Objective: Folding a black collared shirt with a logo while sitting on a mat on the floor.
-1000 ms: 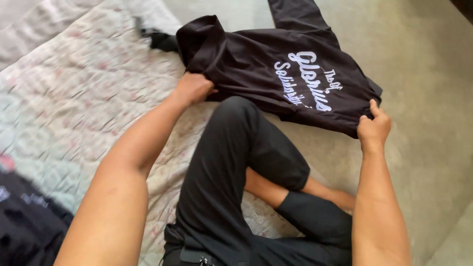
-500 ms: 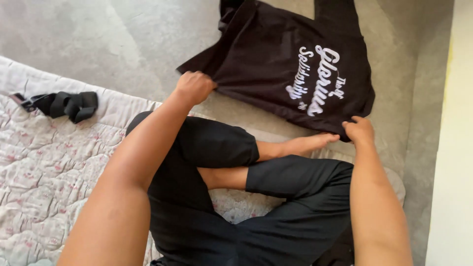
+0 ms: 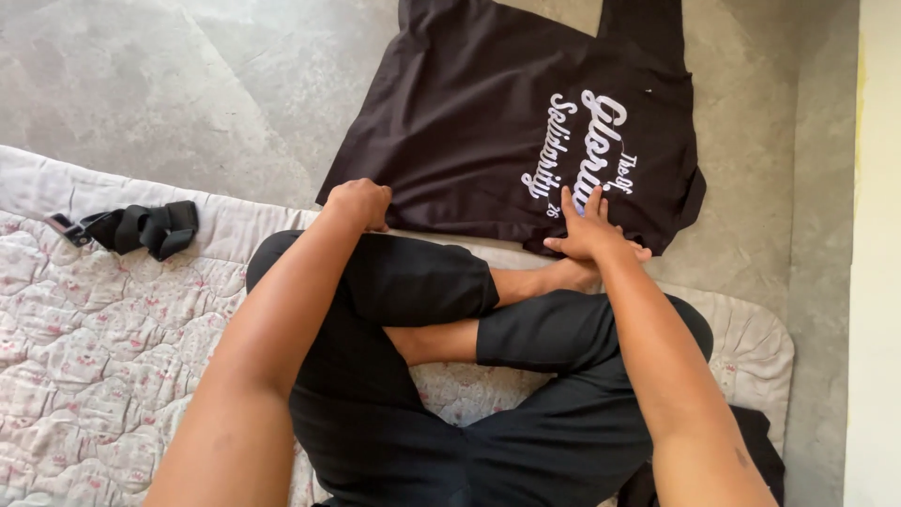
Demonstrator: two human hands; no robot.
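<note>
A black T-shirt [image 3: 469, 122] with white script lettering lies spread flat on the grey floor in front of my crossed legs in black trousers. My left hand [image 3: 359, 203] rests with curled fingers on the shirt's near left corner. My right hand [image 3: 587, 233] lies flat, fingers apart, on the shirt's near edge just below the lettering. My bare foot [image 3: 554, 275] sits right under that hand.
I sit on a pale floral quilt [image 3: 84, 347] at the left and under me. A folded black strap [image 3: 131, 228] lies on the quilt's far edge. A dark cloth [image 3: 760, 451] shows at the lower right. A pale wall [image 3: 878, 253] runs along the right.
The shirt has gone from held up and bunched to lying flat on the floor. My right hand let go of the hem and now presses flat on it; my left hand lowered to the corner.
</note>
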